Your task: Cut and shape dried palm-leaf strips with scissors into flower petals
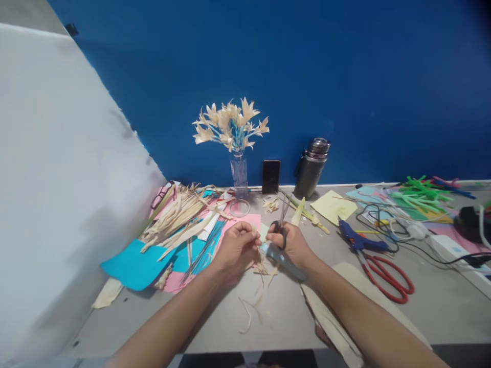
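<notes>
My left hand (238, 244) is closed in a pinch, and a small pale piece of dried husk (254, 229) shows at its fingertips. Beside it, my right hand (293, 243) grips black-handled scissors (283, 232), with the blades pointing up and away from me. The two hands are close together but apart. Beneath them lie thin husk scraps (261, 268), and a curled strip (247, 314) rests nearer the table edge. Pink paper (249, 221) is partly hidden behind my left hand.
Husk flowers (230, 120) stand in a clear bottle (240, 176), near a phone (271, 176) and a flask (311, 168). Left are piled husks (172, 214) and blue paper (134, 265). Right are a glue gun (358, 237), red-handled scissors (389, 278), cables and green pipe cleaners (418, 197).
</notes>
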Available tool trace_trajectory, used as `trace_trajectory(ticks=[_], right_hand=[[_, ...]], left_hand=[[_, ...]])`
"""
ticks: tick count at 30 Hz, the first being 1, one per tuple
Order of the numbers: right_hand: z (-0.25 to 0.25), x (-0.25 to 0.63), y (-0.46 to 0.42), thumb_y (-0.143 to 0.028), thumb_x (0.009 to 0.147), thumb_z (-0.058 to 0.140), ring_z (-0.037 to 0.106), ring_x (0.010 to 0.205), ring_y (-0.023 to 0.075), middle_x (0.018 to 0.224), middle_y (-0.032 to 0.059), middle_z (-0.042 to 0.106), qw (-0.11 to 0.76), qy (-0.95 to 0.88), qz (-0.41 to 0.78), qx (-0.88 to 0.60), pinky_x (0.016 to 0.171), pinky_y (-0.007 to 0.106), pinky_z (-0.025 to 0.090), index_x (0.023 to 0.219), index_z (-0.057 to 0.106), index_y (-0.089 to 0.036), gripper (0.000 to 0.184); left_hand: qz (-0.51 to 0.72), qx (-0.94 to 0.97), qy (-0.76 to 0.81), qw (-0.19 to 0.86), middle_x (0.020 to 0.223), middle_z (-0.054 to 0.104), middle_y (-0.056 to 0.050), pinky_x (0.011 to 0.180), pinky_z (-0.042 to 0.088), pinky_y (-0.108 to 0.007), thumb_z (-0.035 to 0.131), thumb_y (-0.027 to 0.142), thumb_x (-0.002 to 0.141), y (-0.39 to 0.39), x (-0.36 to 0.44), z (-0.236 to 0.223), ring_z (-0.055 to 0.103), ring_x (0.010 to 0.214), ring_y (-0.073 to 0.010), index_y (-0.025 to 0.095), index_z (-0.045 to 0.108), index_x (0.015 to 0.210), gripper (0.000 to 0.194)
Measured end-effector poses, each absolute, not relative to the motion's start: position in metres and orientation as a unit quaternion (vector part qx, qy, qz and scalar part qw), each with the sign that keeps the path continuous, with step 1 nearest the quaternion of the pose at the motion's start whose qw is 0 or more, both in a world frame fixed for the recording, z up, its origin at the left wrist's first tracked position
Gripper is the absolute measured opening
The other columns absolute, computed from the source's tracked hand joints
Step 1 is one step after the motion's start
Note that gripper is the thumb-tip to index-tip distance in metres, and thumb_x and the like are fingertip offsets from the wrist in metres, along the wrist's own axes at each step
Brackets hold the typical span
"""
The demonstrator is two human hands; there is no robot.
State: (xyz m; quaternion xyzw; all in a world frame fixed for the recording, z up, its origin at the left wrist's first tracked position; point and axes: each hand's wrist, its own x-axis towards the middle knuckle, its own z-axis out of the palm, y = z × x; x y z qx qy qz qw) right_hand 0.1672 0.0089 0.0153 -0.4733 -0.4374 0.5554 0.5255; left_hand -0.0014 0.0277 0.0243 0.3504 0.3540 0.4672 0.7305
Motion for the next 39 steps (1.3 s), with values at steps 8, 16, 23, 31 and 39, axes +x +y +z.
trace_trajectory(ticks=[8,16,23,31,39], right_hand=[[0.018,0.179,0.017,-0.033,0.066,0.079,0.043,0.055,0.01,0.061,-0.0045,0.054,0.545,-0.435,0.54,-0.471,0.052,0.023,0.032,0.079,0.062,-0.015,0.029],[0.03,0.181,0.016,-0.033,0.06,0.082,0.045,0.058,0.0109,0.067,-0.0037,0.057,0.567,-0.423,0.55,-0.444,0.055,0.024,0.033,0.081,0.062,-0.016,0.033],[0.026,0.18,0.017,-0.029,0.059,0.078,0.044,0.054,0.0105,0.06,-0.0047,0.054,0.531,-0.417,0.592,-0.441,0.052,0.023,0.033,0.079,0.061,-0.015,0.03],[0.025,0.181,0.017,-0.025,0.059,0.076,0.048,0.056,0.0103,0.061,-0.0043,0.056,0.539,-0.426,0.57,-0.45,0.052,0.021,0.037,0.079,0.062,-0.015,0.027],[0.024,0.182,0.018,-0.026,0.057,0.079,0.05,0.048,0.0117,0.054,-0.0037,0.054,0.515,-0.363,0.678,-0.379,0.048,0.023,0.04,0.074,0.06,-0.015,0.027]], left_hand=[[0.451,0.409,0.396,0.687,0.068,0.067,-0.002,0.054,0.047,-0.02,0.084,0.022,0.064,0.03,-0.001,0.033,0.061,0.056,-0.0104,0.014,0.062,0.078,0.027],[0.441,0.356,0.399,0.721,0.062,0.06,0.001,0.048,0.041,-0.017,0.088,0.023,0.058,0.022,0.02,0.034,0.057,0.052,-0.0086,0.014,0.061,0.078,0.035],[0.445,0.463,0.406,0.65,0.064,0.06,0.003,0.051,0.041,-0.018,0.081,0.025,0.066,0.021,0.027,0.027,0.056,0.055,-0.0094,0.018,0.058,0.086,0.031],[0.403,0.494,0.422,0.645,0.062,0.057,0.002,0.051,0.04,-0.02,0.077,0.031,0.073,0.022,0.025,0.021,0.05,0.052,-0.0084,0.016,0.058,0.076,0.024],[0.358,0.531,0.339,0.689,0.068,0.062,-0.002,0.059,0.044,-0.023,0.074,0.031,0.08,0.029,0.018,0.013,0.056,0.062,-0.0122,0.016,0.057,0.076,0.023]])
